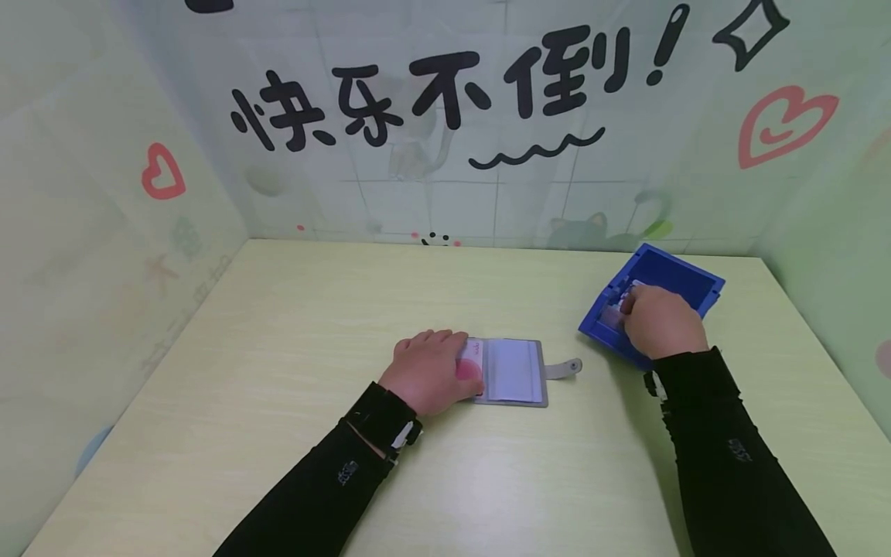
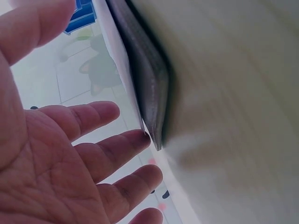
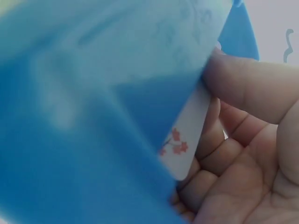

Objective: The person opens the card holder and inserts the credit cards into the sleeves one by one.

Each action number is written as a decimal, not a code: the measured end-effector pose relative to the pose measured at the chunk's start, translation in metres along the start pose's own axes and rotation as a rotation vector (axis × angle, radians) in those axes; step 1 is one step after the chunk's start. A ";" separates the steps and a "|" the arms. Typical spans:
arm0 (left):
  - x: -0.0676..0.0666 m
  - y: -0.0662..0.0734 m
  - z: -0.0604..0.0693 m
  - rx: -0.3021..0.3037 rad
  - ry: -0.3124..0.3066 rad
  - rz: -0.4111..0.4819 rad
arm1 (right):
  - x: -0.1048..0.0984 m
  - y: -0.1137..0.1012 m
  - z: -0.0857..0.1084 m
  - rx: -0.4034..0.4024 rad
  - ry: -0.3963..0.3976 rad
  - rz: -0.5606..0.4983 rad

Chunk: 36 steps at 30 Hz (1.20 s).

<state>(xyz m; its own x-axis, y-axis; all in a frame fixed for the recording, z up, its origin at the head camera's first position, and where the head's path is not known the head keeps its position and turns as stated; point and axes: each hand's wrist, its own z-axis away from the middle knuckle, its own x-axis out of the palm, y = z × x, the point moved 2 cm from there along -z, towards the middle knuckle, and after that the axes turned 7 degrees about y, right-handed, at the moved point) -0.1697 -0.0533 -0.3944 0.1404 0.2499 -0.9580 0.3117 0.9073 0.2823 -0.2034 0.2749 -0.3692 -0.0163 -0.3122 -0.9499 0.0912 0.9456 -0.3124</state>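
Observation:
An open card holder (image 1: 517,371) with a grey edge and clear sleeves lies on the table, its strap (image 1: 564,369) pointing right. A pink-and-white card (image 1: 472,352) shows in its left side. My left hand (image 1: 428,371) rests over that left side, thumb along the lower part; its fingers (image 2: 117,149) look fairly straight beside the holder's edge in the left wrist view. Farther right, my right hand (image 1: 663,321) reaches into a blue box (image 1: 671,275). It pinches a white card (image 3: 180,149) with red blossoms between thumb and fingers; the box wall partly hides the card.
The pale wooden table (image 1: 334,294) carries the holder and the box. Printed fabric walls (image 1: 418,209) close it off at the back and both sides. The blue box stands near the back right corner.

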 end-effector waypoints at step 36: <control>0.002 0.000 0.000 -0.015 0.010 -0.001 | -0.023 -0.010 0.010 -0.006 0.152 -0.016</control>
<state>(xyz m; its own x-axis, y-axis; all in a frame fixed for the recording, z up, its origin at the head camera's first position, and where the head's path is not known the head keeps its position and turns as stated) -0.1696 -0.0524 -0.3959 0.1304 0.2526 -0.9587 0.2978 0.9124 0.2809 -0.1937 0.2720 -0.3443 -0.1686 -0.3101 -0.9356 0.0841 0.9412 -0.3271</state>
